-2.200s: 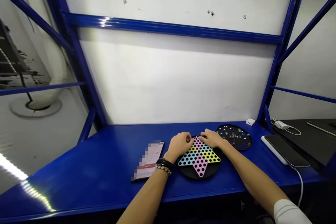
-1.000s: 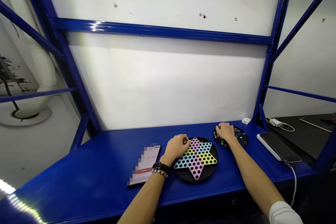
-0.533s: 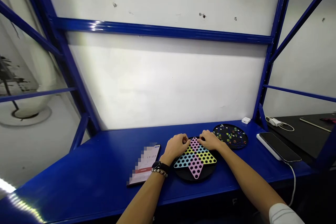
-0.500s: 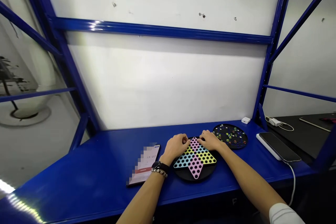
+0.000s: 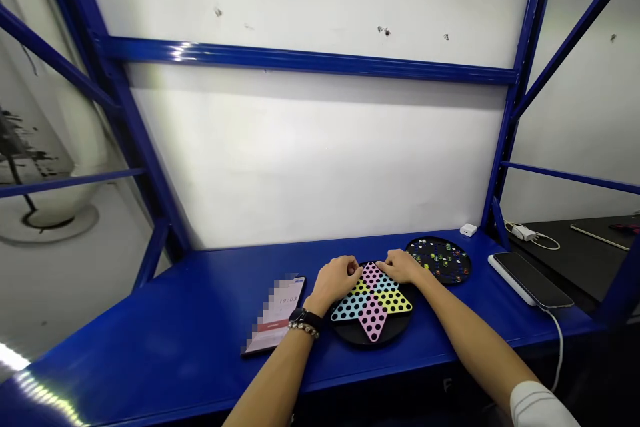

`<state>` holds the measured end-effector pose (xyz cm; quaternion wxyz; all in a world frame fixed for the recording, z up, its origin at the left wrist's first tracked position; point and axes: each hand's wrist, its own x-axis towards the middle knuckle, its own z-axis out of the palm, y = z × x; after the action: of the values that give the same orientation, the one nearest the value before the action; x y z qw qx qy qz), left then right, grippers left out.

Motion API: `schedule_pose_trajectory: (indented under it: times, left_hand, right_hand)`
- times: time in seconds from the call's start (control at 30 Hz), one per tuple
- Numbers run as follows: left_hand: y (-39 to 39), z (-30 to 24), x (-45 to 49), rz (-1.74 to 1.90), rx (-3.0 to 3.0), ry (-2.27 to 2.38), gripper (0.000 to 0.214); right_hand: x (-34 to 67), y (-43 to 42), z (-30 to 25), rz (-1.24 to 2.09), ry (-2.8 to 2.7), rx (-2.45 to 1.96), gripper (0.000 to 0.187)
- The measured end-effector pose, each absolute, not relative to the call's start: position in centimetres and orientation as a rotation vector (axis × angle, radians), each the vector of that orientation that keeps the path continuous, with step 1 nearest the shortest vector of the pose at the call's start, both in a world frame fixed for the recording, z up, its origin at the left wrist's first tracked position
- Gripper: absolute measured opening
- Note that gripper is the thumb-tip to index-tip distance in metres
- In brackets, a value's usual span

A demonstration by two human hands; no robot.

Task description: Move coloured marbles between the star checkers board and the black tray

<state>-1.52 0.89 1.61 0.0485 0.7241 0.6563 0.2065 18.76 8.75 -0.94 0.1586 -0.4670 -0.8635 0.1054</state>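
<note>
A star-shaped Chinese checkers board with pink, yellow and blue perforated arms lies on a round black base, and no marbles show in its holes. My left hand rests curled at the board's upper left edge, its fingertips by the top pink arm. My right hand lies at the upper right, fingers pointing toward that same arm. Whether either hand holds a small marble is hidden. A round black tray of coloured marbles stands just beyond my right hand, not touching it.
Everything stands on a blue steel shelf against a white wall. A phone with a blurred screen lies left of the board. On the right lie a phone on a white power bank, with its cable, and a small white box.
My right hand has moved left from on top of the marble tray to the board's upper right. My left hand has stayed by the board.
</note>
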Motion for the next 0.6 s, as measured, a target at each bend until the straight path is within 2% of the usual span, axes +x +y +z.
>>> schedule_pose_trajectory:
  times: [0.2,0.37,0.6]
  left_hand:
    - [0.8,1.9,-1.4,0.619,2.205,1.999,0.021]
    - [0.7,2.0,-1.4,0.580,2.188,1.984,0.018]
    - [0.6,2.1,-1.3,0.556,2.212,1.948,0.021]
  right_hand:
    - [21.8,9.8,0.6,0.010,-2.058,-1.556,0.056]
    - [24.9,11.2,0.3,0.034,-1.868,-1.747,0.036]
    - [21.0,9.3,-0.7,0.288,-2.223,-1.311,0.025]
